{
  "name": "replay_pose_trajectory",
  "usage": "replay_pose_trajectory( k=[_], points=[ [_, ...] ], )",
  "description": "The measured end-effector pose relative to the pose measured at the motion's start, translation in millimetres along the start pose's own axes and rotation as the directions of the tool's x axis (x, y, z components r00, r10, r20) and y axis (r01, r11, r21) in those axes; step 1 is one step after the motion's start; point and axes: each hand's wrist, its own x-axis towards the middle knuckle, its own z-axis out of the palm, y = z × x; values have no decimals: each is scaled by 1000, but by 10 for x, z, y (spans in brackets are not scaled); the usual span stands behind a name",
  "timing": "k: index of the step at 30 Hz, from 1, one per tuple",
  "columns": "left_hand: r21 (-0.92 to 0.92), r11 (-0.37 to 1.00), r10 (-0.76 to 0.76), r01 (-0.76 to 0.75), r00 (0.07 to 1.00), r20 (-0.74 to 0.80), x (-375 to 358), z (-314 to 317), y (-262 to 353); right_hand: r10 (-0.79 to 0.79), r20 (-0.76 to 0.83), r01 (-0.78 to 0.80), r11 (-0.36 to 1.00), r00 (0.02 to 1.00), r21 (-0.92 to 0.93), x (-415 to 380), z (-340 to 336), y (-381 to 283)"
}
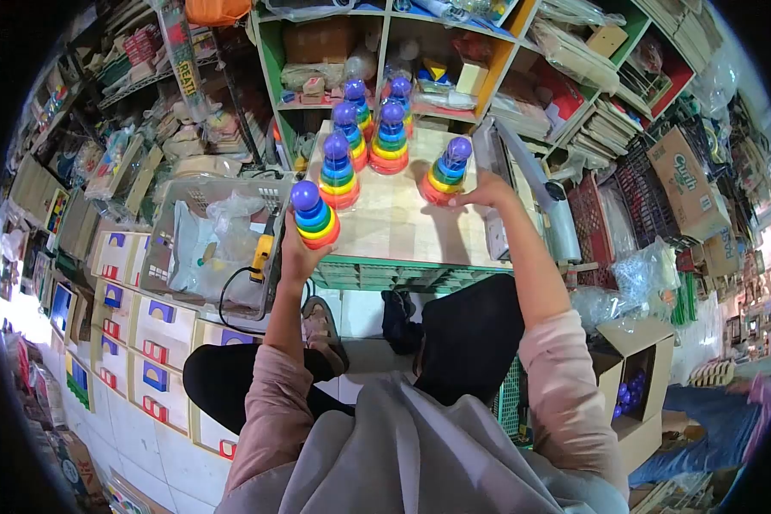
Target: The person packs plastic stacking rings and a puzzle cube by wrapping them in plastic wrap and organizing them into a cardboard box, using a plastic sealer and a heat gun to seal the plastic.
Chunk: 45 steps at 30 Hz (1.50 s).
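Note:
My left hand (295, 255) is wrapped round the lower part of a rainbow ring stacker (313, 214) topped with a purple ball. This stacker leans a little at the front left corner of the wooden tabletop (394, 230). On the right side of the same top stands a second ring stacker (446, 173). My right hand (487, 190) grips its red base from the right, the far fingers partly hidden. Several more ring stackers (390, 141) stand in two rows towards the back left of the tabletop, purple balls upward.
A grey crate (158, 265) with plastic bags and a yellow tool (262, 255) is at the left. A sealer-like device (546, 206) borders the tabletop's right. Wooden boxes with coloured blocks (158, 343) cover the floor; a carton (647, 343) holds purple balls.

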Motion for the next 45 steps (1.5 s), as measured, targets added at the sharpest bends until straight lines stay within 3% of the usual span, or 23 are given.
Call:
replay_pose_trajectory(
  k=[1, 2, 3, 5, 7, 10, 14, 15, 20, 21, 23, 25, 27, 29, 31, 32, 33, 34, 35, 37, 39, 43, 45],
  points=[
    [1, 1000, 4, -4, 1000, 1, -12, 3, 17, 9, -102, -2, 997, 995, 77, 271, 234, 242],
    [61, 998, 13, -11, 999, -33, -60, 4, 42, -76, -166, 122, 951, 983, 284, 636, 582, 581],
    [107, 994, -3, 14, 994, -108, -148, 15, 99, -79, -171, 126, 950, 982, 286, 581, 604, 522],
    [265, 962, 10, 63, 964, -265, -393, 78, 45, 84, -352, 121, 844, 932, 522, 341, 751, 188],
    [205, 951, -163, 231, 940, -300, -542, 103, 381, 106, -431, 205, 763, 896, 613, 253, 852, -24],
    [16, 983, -171, 183, 945, -278, -609, 125, 735, 170, -581, 277, 751, 796, 599, 325, 1015, -75],
    [-68, 989, -142, 129, 959, -246, -461, -69, 1132, 203, -590, 260, 753, 782, 604, 438, 1055, -9],
    [-58, 993, -111, 99, 957, -267, -416, -196, 1193, 238, -535, 162, 787, 811, 596, 463, 1056, 10],
    [44, 994, 106, -96, 900, -422, -192, -1128, 1637, 33, -529, 349, 718, 848, 603, 391, 1044, -43],
    [86, 991, 131, -104, 898, -420, -186, -1300, 1610, 53, -516, 284, 784, 855, 551, 430, 1067, -30],
    [91, 996, 59, -26, 923, -380, -178, -1566, 1466, 11, -495, 329, 736, 869, 592, 520, 1087, -21],
    [76, 992, -65, 102, 919, -389, -299, -1663, 1053, 89, -347, 193, 692, 933, 696, 494, 1028, -137],
    [138, 947, -223, 291, 901, -372, -527, -1646, 714, 115, -476, 256, 721, 872, 644, 668, 1198, 13],
    [289, 894, -152, 343, 838, -524, -912, -1539, 218, 122, -429, 248, 664, 895, 705, 500, 1095, -120],
    [282, 800, -156, 529, 639, -753, -1313, -1407, -281, 192, -538, 168, 819, 820, 549, 570, 1184, 7],
    [-151, 779, -448, 609, 371, -814, -1493, -1343, -532, 193, -467, 135, 802, 863, 581, 611, 1188, 70],
    [-562, 627, -710, 539, 99, -698, -1677, -1259, -799, 193, -393, 97, 787, 899, 609, 652, 1191, 132],
    [-697, 509, -814, 506, 18, -581, -1913, -1117, -1177, 169, -345, 104, 754, 923, 648, 584, 1143, 81],
    [-809, 374, -897, 454, -44, -440, -2004, -1013, -1440, 77, -411, 232, 726, 909, 648, 518, 1124, -23],
    [-948, 132, -990, 290, -3, -139, -1595, -982, -935, 53, -442, 275, 714, 896, 644, 636, 1206, 137],
    [-973, 154, -983, 169, 124, -134, -1482, -873, -1053, 106, -420, 203, 752, 901, 627, 682, 1211, 189],
    [-903, 318, -942, 289, -9, -335, -1545, -715, -1553, 114, -433, 223, 726, 894, 651, 473, 1116, -125],
    [-914, 355, -931, 197, -16, -365, -1470, -687, -1497, 162, -419, 200, 691, 893, 694, 446, 1104, -184]
  ],
)
